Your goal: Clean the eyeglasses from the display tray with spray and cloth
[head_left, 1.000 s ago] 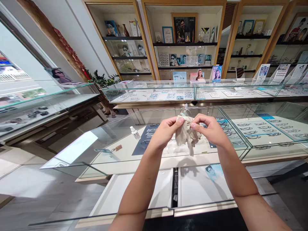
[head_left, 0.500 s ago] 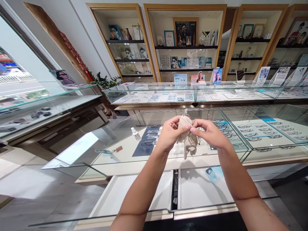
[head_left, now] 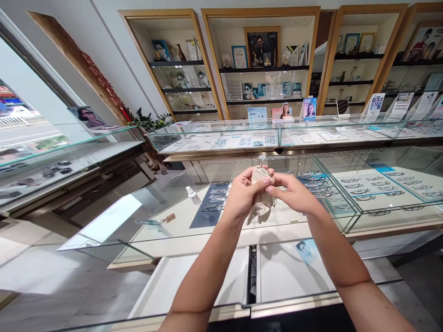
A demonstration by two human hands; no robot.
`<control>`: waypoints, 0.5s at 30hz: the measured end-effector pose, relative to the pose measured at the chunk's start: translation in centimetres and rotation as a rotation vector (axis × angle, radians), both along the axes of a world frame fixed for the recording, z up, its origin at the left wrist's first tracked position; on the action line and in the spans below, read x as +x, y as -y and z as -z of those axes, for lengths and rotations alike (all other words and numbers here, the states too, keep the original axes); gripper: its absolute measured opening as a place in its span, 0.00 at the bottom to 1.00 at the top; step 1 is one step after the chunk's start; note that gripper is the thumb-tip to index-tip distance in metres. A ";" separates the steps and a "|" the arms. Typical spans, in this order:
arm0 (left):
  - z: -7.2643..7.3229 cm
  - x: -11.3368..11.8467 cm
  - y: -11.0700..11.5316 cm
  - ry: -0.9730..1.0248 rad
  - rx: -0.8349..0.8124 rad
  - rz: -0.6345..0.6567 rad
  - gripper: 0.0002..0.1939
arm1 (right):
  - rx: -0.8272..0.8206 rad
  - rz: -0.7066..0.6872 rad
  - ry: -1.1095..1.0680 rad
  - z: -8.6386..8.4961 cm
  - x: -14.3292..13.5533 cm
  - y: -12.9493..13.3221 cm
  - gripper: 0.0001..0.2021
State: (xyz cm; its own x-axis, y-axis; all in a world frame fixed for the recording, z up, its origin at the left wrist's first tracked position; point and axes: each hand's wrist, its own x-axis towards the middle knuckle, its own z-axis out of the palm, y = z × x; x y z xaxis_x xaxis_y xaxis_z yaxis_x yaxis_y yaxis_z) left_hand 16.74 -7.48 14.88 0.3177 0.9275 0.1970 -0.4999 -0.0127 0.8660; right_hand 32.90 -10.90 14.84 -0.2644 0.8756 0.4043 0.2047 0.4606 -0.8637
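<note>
Above the glass display counter, my left hand (head_left: 242,190) is closed on a beige cloth (head_left: 259,177), its thumb pressed over the fabric. My right hand (head_left: 289,190) pinches beside it, fingers closed at a pair of thin-rimmed glasses (head_left: 268,199) partly wrapped in the cloth. One lens shows below the fingers, next to the hanging end of the cloth. The fingers and cloth hide most of the frame. Left of my hands, a small white spray bottle (head_left: 193,195) stands on the counter.
A brown tag (head_left: 168,218) and bluish glasses (head_left: 148,222) lie left on the glass counter (head_left: 214,236). Rows of eyeglasses (head_left: 358,188) are in the case at right. Below, a white drawer (head_left: 277,272) holds a blue card (head_left: 306,251). A second display case (head_left: 221,152) stands behind.
Both hands have shifted slightly left with the cloth and glasses. The hanging end of the cloth has swung left and the fingers have closed in nearer each other.
</note>
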 end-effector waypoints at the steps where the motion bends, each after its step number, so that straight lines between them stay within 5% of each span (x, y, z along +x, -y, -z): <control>1: 0.0 -0.1 -0.1 -0.014 0.001 -0.003 0.28 | 0.009 0.011 -0.005 0.0 -0.1 0.0 0.17; 15: -0.3 -1.0 0.7 -0.130 0.124 -0.031 0.28 | -0.012 -0.031 -0.094 0.6 -0.7 -0.2 0.19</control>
